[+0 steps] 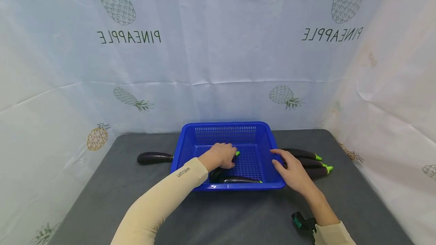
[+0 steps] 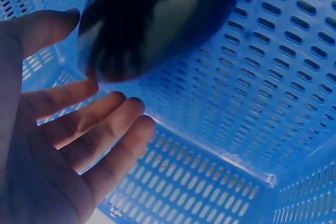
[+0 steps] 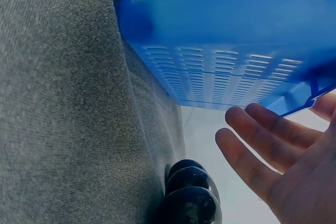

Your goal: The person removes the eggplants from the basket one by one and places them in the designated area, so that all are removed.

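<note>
A blue perforated plastic basket [image 1: 250,162] stands on the dark tabletop. My left hand [image 1: 221,155] reaches inside it over a dark eggplant, whose green stem [image 1: 238,153] shows past the fingers. In the left wrist view the fingers are extended, with thumb and forefinger at the edge of a glossy eggplant [image 2: 157,19]; firm contact cannot be made out. Another eggplant [image 1: 240,179] lies along the basket's front wall. My right hand [image 1: 293,170] is at the basket's right rim, thumb and fingers spread. The right wrist view shows its straight fingers [image 3: 257,169] beside the basket's outer wall.
Three eggplants [image 1: 311,163] lie side by side right of the basket, partly behind my right hand. A single eggplant [image 1: 154,158] lies left of it, touching or close to its wall. A black device [image 1: 303,222] sits by my right wrist. Pineapple-printed cloth [image 1: 218,59] surrounds the table.
</note>
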### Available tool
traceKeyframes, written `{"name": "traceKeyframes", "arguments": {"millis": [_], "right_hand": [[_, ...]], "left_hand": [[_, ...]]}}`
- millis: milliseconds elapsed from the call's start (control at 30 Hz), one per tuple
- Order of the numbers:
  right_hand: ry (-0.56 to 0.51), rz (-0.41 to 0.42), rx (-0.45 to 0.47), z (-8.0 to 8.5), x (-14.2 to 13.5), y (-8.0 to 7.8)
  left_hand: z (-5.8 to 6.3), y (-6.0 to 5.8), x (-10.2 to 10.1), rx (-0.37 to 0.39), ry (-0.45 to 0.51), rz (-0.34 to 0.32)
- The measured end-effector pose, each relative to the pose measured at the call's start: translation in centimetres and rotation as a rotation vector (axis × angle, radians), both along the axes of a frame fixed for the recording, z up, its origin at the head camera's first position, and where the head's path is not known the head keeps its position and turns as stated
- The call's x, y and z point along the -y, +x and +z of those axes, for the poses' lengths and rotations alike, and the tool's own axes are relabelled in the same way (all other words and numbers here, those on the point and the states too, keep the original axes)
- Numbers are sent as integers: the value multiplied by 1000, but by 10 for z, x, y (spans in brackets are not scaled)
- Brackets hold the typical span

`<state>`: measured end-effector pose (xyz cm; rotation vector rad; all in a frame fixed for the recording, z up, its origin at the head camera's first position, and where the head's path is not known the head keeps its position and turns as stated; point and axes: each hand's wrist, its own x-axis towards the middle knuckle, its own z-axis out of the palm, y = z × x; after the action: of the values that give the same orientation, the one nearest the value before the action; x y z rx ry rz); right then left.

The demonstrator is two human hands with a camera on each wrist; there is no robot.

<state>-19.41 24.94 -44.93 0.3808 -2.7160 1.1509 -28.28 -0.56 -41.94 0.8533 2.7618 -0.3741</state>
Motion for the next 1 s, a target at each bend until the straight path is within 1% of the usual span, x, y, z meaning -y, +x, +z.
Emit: {"name": "traceKeyframes", "arguments": {"millis": [133,367,500,633,767,1000], "right_hand": [[2,5,1,1,0,0],[-4,-1,6,1,0,0],[0,5,10,0,0,-1],[0,2,9,0,0,-1],[2,0,10,1,0,0],[-1,7,14,1,0,-1]], "left_hand": [[-2,0,2,4,3,10],[-4,-1,2,12,20,-13],[-3,-3,3,32,4,-20],[2,-4,4,43,1,-34],[10,-2,6,41,19,-40],[29,2,11,-10,32,-47]]}}
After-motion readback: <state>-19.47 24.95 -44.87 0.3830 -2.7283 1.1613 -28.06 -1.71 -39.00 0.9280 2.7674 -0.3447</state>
